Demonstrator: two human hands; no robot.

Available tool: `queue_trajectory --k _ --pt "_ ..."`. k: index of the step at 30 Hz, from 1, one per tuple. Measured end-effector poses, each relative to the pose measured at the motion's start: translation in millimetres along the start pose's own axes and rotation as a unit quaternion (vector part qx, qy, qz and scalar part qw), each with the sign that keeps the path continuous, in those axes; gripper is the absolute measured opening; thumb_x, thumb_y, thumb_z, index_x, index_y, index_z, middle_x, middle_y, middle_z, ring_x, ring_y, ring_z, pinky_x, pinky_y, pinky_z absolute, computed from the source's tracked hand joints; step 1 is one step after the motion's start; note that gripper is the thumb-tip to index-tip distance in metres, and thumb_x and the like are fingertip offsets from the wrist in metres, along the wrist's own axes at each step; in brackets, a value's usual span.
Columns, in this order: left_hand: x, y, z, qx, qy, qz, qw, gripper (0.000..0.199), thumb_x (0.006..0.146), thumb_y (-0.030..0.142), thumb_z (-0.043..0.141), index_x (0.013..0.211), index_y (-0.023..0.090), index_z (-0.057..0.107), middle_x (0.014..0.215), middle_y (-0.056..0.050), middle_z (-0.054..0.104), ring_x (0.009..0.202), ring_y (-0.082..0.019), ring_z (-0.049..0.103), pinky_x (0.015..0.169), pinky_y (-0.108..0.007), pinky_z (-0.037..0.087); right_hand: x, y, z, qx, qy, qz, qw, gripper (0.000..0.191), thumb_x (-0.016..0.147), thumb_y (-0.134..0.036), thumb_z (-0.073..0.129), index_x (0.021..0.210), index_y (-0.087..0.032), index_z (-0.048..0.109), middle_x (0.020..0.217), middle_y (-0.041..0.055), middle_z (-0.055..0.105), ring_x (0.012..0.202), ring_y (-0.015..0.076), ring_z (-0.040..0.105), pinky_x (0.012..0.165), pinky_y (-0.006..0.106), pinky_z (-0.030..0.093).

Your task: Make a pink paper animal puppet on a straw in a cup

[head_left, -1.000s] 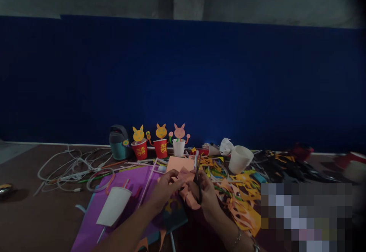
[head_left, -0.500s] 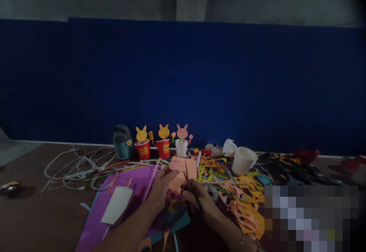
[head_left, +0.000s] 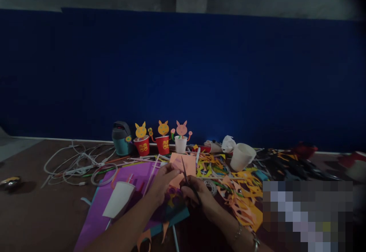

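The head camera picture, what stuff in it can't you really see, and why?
All in the head view:
Scissors: finger loops mostly hidden by the right hand.
Left hand: what it pinches, if anything, is too small and dark.
Pixelated patch: covers whatever is behind it.
Reddish object, far right: too blurred to name.

Both forearms angled inward from the near side, hands meeting out front, near each other with a small gap. Left forearm [head_left: 133,219] ran forward and right; left hand [head_left: 163,179] had its back showing, thumb [head_left: 175,173] stretched toward the other hand, fingertip contact too dim to call. Right forearm [head_left: 228,223] ran forward and left; right hand [head_left: 197,194] sat slightly closer to the body, fingers curled in a grip.
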State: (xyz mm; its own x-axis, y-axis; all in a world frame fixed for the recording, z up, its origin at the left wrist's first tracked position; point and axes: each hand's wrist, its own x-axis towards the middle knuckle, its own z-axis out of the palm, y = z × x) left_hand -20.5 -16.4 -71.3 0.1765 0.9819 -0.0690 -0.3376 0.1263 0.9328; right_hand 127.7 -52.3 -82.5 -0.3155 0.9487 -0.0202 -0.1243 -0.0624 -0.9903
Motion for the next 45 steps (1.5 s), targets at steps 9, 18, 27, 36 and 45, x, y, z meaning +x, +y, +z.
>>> queue_trajectory --k 9,18,27,36,45 --pt "3.0 1.9 -1.8 0.002 -0.004 0.005 1.0 0.016 0.064 0.025 0.072 0.074 0.016 0.066 0.074 -0.002 0.066 0.073 -0.017 0.061 0.07 -0.026 0.047 1.3 1.6 -4.0 0.011 -0.011 0.004 1.0 0.032 0.067 -0.039 0.076 0.081 -0.017 0.057 0.056 -0.0068 0.052 0.043 0.0065 0.043 0.04 0.017 0.032" --pt "7.7 -2.6 -9.7 0.018 -0.011 0.012 1.0 0.014 0.065 0.024 0.071 0.074 0.016 0.066 0.073 -0.001 0.065 0.075 -0.016 0.059 0.073 -0.027 0.044 1.1 1.5 -4.4 0.011 -0.024 -0.003 1.0 0.029 0.07 -0.038 0.074 0.079 -0.016 0.058 0.048 -0.0086 0.046 0.039 0.0051 0.035 0.039 0.018 0.024" --pt "12.1 -3.8 -12.7 0.027 -0.032 0.024 0.999 0.016 0.062 0.026 0.072 0.075 0.017 0.068 0.077 -0.004 0.067 0.079 -0.02 0.061 0.079 -0.029 0.044 2.8 4.1 -6.0 -0.007 -0.009 0.009 1.0 0.032 0.068 -0.043 0.074 0.076 -0.016 0.06 0.048 -0.0084 0.046 0.036 0.004 0.033 0.036 0.018 0.023" --pt "13.2 -4.5 -15.4 0.009 -0.051 0.023 0.998 0.017 0.064 0.023 0.072 0.08 0.015 0.068 0.079 -0.004 0.069 0.079 -0.019 0.062 0.08 -0.031 0.044 0.0 -3.5 -3.1 0.017 -0.004 0.03 0.999 0.031 0.064 -0.042 0.076 0.071 -0.017 0.059 0.046 -0.01 0.042 0.034 0.0031 0.029 0.035 0.018 0.021" --pt "14.6 -7.5 -17.8 -0.001 -0.051 0.015 0.999 0.019 0.064 0.021 0.074 0.08 0.014 0.066 0.078 -0.004 0.069 0.078 -0.018 0.062 0.078 -0.03 0.044 2.2 3.2 -8.1 0.003 -0.008 0.037 0.999 0.028 0.066 -0.037 0.076 0.073 -0.016 0.059 0.046 -0.0102 0.042 0.035 0.0028 0.028 0.035 0.018 0.02"
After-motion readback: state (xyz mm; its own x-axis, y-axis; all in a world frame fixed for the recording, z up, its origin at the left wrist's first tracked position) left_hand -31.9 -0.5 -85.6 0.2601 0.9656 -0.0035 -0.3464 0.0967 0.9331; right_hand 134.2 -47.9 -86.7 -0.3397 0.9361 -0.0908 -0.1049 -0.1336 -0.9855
